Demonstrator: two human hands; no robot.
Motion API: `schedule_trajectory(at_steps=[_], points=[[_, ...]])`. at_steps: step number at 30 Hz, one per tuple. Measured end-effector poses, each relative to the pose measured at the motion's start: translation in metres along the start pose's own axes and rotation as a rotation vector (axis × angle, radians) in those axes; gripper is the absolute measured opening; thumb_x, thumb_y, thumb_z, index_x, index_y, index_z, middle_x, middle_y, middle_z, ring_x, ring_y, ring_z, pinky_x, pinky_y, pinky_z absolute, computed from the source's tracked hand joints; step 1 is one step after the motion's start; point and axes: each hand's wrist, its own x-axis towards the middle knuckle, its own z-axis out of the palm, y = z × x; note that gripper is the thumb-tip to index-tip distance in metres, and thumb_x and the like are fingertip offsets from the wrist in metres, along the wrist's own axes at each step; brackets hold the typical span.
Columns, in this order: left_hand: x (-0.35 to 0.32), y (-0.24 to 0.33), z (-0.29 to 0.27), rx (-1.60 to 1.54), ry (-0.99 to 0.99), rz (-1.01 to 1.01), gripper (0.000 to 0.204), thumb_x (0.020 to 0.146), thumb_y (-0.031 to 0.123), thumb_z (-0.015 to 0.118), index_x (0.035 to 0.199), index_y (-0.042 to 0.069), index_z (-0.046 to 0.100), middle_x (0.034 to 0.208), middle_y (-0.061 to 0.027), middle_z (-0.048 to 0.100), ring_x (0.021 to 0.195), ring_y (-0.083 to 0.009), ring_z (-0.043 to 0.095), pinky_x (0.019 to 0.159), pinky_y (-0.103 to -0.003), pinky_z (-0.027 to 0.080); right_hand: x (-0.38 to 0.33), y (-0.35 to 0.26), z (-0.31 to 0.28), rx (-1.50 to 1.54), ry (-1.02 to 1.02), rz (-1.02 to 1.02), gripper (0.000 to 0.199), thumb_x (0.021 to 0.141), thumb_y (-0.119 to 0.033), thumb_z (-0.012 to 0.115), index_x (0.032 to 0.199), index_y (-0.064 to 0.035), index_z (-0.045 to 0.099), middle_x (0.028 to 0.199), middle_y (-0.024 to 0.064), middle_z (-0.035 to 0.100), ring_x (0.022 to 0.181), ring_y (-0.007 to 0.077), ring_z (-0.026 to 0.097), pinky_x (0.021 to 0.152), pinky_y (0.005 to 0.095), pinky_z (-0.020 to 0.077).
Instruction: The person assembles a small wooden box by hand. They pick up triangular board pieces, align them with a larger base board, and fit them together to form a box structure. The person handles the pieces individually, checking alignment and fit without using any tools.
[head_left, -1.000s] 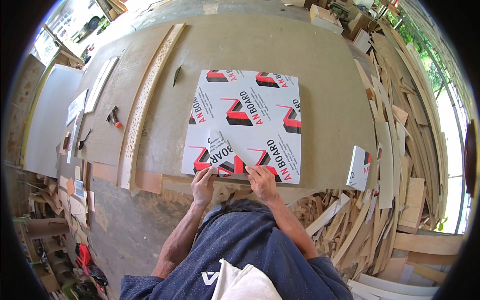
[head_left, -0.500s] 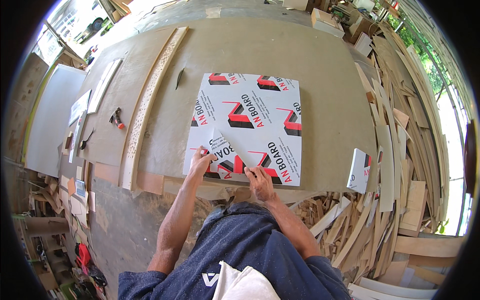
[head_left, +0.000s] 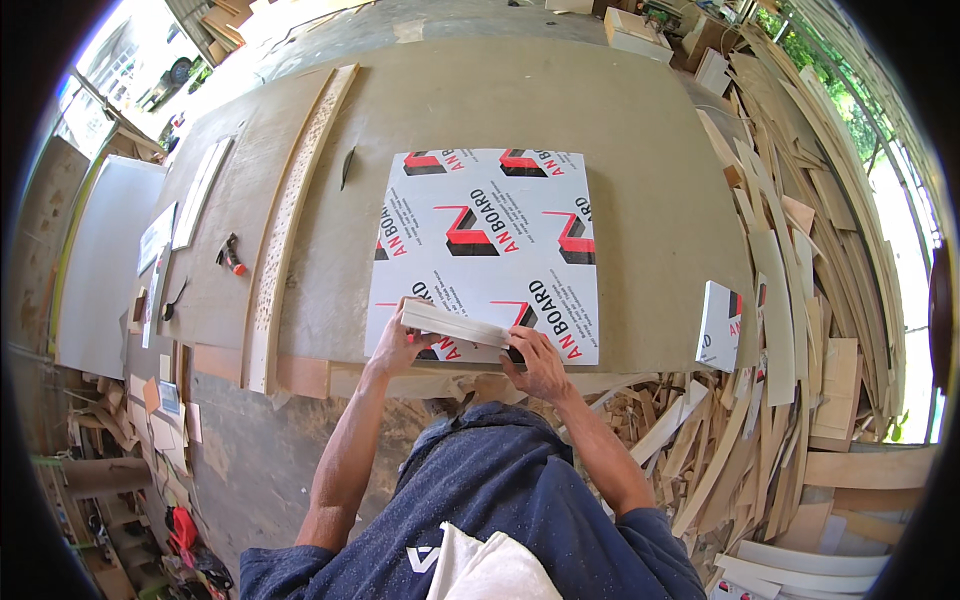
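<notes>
A white board panel point(head_left: 520, 272), printed in red and black, lies flat near the front edge of the large workbench point(head_left: 660, 190). Above its near part, a smaller white board piece point(head_left: 455, 325) is tipped up so that its thick, layered-looking white edge faces me. My left hand point(head_left: 396, 345) grips the left end of this piece, fingers wrapped round it. At the other end, my right hand point(head_left: 538, 365) closes on it with thumb and fingers. Most of the piece's printed face is hidden from this angle.
A long perforated wooden strip point(head_left: 290, 230) runs along the bench's left part, with a hammer point(head_left: 230, 255) beyond it. One small printed board offcut point(head_left: 718, 325) stands near the right front corner. Stacked timber strips point(head_left: 800, 240) crowd the right side. A dark leaf-like object point(head_left: 347, 168) lies mid-bench.
The board piece lay flat on the panel with its printed face up; now both hands have lifted and tipped it, showing its white edge. My right hand has shifted slightly right.
</notes>
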Motion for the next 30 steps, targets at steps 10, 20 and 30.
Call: schedule_trajectory(at_steps=[10,20,30], points=[[-0.017,-0.007,0.023,0.265,0.212,0.148,0.036,0.086,0.007,0.081,0.118,0.001,0.065,0.125,-0.0135,0.067,0.103,-0.0223,0.066,0.088,-0.035,0.053,0.014,0.010,0.009,0.085,0.001,0.106,0.031,0.073,-0.004,0.084,0.097,-0.0029,0.065,0.112,0.0079,0.070,0.103,0.0305,0.063,0.089,0.0410,0.0533],[-0.033,-0.012,0.062,-0.156,0.410,0.013,0.037,0.088,0.010,0.080,0.118,-0.004,0.065,0.101,-0.0095,0.074,0.092,-0.0108,0.066,0.083,-0.031,0.055,0.011,0.007,0.014,-0.016,0.038,0.060,0.027,0.073,-0.006,0.084,0.096,-0.0029,0.070,0.114,0.0056,0.071,0.102,0.0261,0.064,0.087,0.0386,0.0541],[-0.018,0.023,0.088,-0.199,0.634,-0.147,0.059,0.076,0.030,0.091,0.116,-0.002,0.062,0.101,-0.0107,0.071,0.092,-0.0190,0.066,0.083,-0.036,0.054,0.003,0.006,0.027,-0.066,0.152,0.075,0.023,0.070,-0.004,0.085,0.089,-0.0034,0.071,0.116,0.0057,0.074,0.098,0.0250,0.068,0.082,0.0367,0.0566]])
